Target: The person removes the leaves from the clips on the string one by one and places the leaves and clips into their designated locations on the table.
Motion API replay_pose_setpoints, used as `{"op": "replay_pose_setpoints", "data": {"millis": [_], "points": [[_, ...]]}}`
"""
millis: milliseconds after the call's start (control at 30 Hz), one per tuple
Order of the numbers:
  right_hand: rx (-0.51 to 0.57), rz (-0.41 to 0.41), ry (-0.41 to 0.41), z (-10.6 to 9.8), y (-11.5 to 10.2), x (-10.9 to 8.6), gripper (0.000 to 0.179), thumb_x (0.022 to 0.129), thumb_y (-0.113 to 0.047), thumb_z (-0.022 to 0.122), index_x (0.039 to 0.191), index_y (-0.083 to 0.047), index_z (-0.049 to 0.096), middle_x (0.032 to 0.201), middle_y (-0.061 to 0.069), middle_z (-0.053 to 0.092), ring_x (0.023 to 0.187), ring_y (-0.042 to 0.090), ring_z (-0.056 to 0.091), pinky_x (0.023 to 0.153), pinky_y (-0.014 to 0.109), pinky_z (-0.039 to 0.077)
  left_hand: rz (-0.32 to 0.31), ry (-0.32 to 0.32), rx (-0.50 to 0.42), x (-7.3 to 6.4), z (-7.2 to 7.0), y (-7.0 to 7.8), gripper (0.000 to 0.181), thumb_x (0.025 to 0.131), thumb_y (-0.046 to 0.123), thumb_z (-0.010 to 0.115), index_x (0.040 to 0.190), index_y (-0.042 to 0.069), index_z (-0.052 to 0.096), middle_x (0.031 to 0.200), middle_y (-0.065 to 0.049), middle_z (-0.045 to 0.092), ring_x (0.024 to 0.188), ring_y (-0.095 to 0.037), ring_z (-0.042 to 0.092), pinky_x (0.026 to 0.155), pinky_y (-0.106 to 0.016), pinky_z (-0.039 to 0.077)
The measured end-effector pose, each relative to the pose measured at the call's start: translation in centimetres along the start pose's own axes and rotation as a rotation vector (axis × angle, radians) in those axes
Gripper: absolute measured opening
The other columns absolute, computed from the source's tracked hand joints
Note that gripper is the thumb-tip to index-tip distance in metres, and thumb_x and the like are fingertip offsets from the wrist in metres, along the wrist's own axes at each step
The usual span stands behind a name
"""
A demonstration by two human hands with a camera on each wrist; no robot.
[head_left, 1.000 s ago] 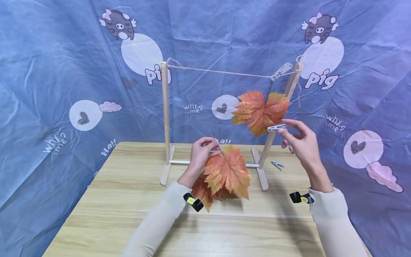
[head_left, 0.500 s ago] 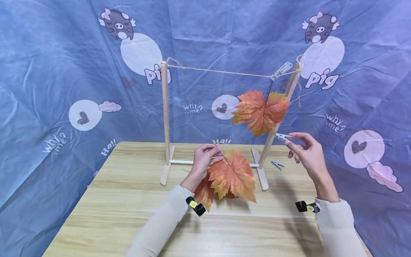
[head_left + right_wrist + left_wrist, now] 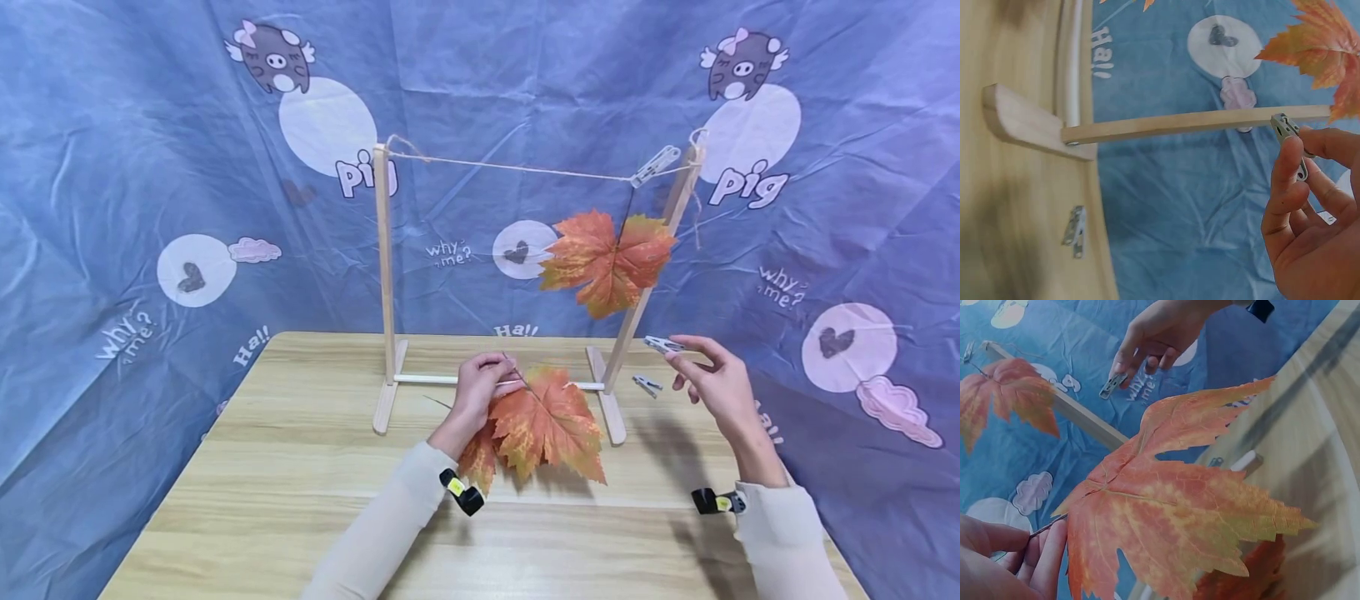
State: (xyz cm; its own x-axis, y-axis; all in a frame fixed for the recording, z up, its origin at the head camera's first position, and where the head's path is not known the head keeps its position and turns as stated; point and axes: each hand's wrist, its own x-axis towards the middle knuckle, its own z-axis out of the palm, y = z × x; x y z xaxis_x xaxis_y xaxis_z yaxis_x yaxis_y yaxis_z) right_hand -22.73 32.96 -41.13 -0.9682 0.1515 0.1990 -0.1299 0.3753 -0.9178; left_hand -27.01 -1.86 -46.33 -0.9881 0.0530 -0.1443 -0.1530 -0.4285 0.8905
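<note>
The left hand (image 3: 480,390) pinches the stem (image 3: 1047,526) of an orange leaf (image 3: 551,425) between thumb and fingers. The leaf blade extends to the right of this hand, above the table (image 3: 300,500); contact between its lower edge and the tabletop cannot be determined. A second leaf (image 3: 477,467) is located below the left hand, partly covered by the held leaf.

The right hand (image 3: 716,387) grips a clothespin (image 3: 663,344) between thumb and forefinger, clear of the string and of both lower leaves. A spare clothespin (image 3: 647,386) lies on the table, below and slightly left of the right fingertips.

A wooden frame (image 3: 385,267) stands beyond both hands. Its white crossbar (image 3: 423,380) runs behind the left hand; its right upright is left of the right hand. A string (image 3: 517,168) spans the uprights, above both hands. On it, an upper clothespin (image 3: 655,167) holds a hanging leaf (image 3: 611,258), above and left of the right hand. A blue patterned cloth (image 3: 465,100) forms the background.
</note>
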Motion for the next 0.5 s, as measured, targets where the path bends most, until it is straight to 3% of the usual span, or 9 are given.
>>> {"op": "replay_pose_setpoints", "data": {"millis": [300, 500], "points": [[-0.055, 0.079, 0.002, 0.6, 2.7, 0.0, 0.045, 0.101, -0.026, 0.076, 0.138, -0.004, 0.064, 0.092, -0.026, 0.067, 0.061, 0.003, 0.064, 0.045, 0.022, 0.050, -0.014, 0.028, 0.027, 0.2, -0.8, -1.3, 0.019, 0.098, -0.005, 0.066, 0.116, -0.013, 0.066, 0.085, -0.009, 0.074, 0.075, -0.016, 0.076, 0.083, -0.036, 0.069], [-0.103, 0.127, -0.015, 1.2, 4.4, -0.3, 0.054, 0.105, -0.033, 0.069, 0.146, 0.002, 0.058, 0.093, -0.025, 0.065, 0.062, 0.004, 0.064, 0.045, 0.023, 0.050, -0.046, 0.048, 0.034, 0.5, -1.4, -2.3, 0.016, 0.098, -0.006, 0.065, 0.114, -0.011, 0.066, 0.097, -0.022, 0.076, 0.075, -0.017, 0.077, 0.082, -0.036, 0.069]]}}
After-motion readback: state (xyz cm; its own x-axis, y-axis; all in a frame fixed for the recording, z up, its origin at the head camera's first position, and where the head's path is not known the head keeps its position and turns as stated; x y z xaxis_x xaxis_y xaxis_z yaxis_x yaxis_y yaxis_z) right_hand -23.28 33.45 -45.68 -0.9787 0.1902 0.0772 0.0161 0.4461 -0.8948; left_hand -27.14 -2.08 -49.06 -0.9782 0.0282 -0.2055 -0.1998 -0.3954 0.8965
